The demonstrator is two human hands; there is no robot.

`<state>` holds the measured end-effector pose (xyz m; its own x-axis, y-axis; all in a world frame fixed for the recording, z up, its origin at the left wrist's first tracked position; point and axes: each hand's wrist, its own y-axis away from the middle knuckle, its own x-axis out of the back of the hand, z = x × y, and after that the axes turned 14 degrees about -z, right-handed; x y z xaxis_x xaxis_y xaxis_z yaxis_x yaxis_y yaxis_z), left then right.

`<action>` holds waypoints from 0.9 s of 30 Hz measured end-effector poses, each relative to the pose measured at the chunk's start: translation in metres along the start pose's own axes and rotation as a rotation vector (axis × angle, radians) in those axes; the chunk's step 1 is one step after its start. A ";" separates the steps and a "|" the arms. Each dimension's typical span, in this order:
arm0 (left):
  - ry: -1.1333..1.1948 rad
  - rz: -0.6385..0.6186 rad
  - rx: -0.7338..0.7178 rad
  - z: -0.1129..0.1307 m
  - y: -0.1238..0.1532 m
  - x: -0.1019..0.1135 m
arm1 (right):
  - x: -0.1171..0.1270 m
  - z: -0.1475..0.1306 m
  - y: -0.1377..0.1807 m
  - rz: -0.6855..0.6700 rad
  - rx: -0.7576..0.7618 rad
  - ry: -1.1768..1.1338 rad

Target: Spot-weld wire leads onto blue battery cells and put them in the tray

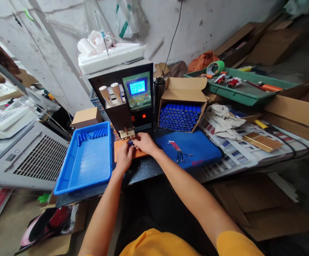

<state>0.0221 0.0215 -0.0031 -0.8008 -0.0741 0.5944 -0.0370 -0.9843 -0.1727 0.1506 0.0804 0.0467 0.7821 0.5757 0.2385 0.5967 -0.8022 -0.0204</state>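
Note:
Under the electrode tips of a spot welder (141, 122), my two hands meet over an orange pad (118, 145). My left hand (124, 154) is closed around a blue battery cell (130, 143), of which only a small end shows. Pressed against the same spot, my right hand (144, 143) pinches with thumb and fingers; what lies between them is too small to make out. A lit screen (137, 86) glows on the welder's front. On a blue mat (165, 140) to the right lie red and black wire leads (178, 151).
A blue tray (90, 167) with several blue cells stands at left. Right of the welder, a cardboard box (185, 83) is packed with blue cells, beside a dark flask (159, 90). Farther right are a green tray (237, 97) and a white cloth (222, 119).

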 end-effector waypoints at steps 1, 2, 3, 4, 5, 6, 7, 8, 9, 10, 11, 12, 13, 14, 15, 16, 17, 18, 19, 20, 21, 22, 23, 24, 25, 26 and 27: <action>-0.004 0.002 -0.001 0.000 0.000 0.000 | 0.000 0.000 0.000 -0.002 -0.004 -0.013; -0.008 0.004 0.001 0.001 0.000 0.000 | 0.000 0.000 0.000 -0.004 -0.007 -0.025; -0.011 0.005 0.005 0.001 0.000 0.000 | 0.000 0.000 0.000 -0.005 -0.010 -0.035; -0.012 0.005 0.010 0.001 0.000 0.000 | 0.000 0.000 0.000 -0.005 -0.013 -0.042; -0.010 0.002 0.014 0.001 0.000 0.000 | 0.000 0.000 0.000 -0.005 -0.017 -0.045; -0.007 -0.001 0.017 0.001 0.000 0.000 | 0.000 0.000 0.000 -0.004 -0.021 -0.044; -0.005 -0.004 0.019 0.000 0.000 0.000 | 0.000 0.000 0.000 -0.003 -0.026 -0.041; -0.005 -0.005 0.021 0.000 0.000 0.000 | 0.000 0.000 0.000 0.001 -0.030 -0.034; -0.005 -0.005 0.021 0.000 0.000 -0.001 | 0.000 0.000 -0.001 0.004 -0.034 -0.024; -0.006 -0.003 0.020 0.000 0.000 -0.001 | 0.000 0.000 -0.001 0.008 -0.034 -0.013; -0.006 0.000 0.019 -0.001 0.000 -0.001 | 0.000 0.001 -0.001 0.013 -0.032 -0.003; -0.006 0.005 0.016 -0.001 0.000 -0.001 | 0.000 0.001 -0.001 0.016 -0.026 0.005; -0.007 0.008 0.011 -0.001 0.000 -0.001 | 0.000 0.002 -0.001 0.017 -0.019 0.010; -0.007 0.010 0.006 -0.001 0.000 -0.001 | 0.000 0.002 -0.002 0.017 -0.011 0.012; -0.007 0.011 0.002 -0.001 0.000 -0.001 | 0.000 0.003 -0.002 0.016 -0.005 0.013; -0.005 0.010 -0.001 -0.002 0.000 -0.001 | 0.000 0.003 -0.002 0.017 -0.001 0.013; -0.002 0.008 -0.003 -0.002 0.000 -0.001 | 0.000 0.004 -0.002 0.018 0.001 0.014; 0.001 0.007 -0.004 -0.002 0.000 -0.001 | 0.000 0.004 -0.002 0.020 0.001 0.013; 0.005 0.006 -0.004 -0.002 0.000 -0.001 | 0.000 0.005 -0.002 0.020 0.001 0.011; 0.006 0.006 -0.004 -0.002 0.000 -0.001 | 0.000 0.005 -0.002 0.020 0.002 0.008; 0.006 0.006 -0.004 -0.002 0.000 -0.001 | -0.001 0.005 -0.002 0.018 0.002 0.004; 0.004 0.006 -0.004 -0.002 0.000 -0.001 | -0.001 0.005 -0.002 0.015 0.002 0.001; 0.002 0.007 -0.006 -0.003 0.000 -0.001 | -0.001 0.006 -0.002 0.013 0.002 -0.002; 0.001 0.007 -0.007 -0.003 0.000 -0.001 | -0.001 0.006 -0.002 0.013 0.002 -0.002; 0.001 0.006 -0.009 -0.003 0.000 -0.001 | 0.000 0.005 -0.002 0.015 0.003 0.002; 0.000 0.008 -0.009 -0.004 0.000 -0.001 | 0.000 0.005 -0.002 0.015 0.005 0.009; 0.000 0.010 -0.008 -0.004 -0.001 -0.001 | 0.000 0.005 -0.002 0.015 0.008 0.012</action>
<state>0.0204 0.0228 -0.0069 -0.8013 -0.0838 0.5923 -0.0337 -0.9823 -0.1845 0.1500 0.0830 0.0420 0.7889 0.5615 0.2497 0.5862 -0.8095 -0.0319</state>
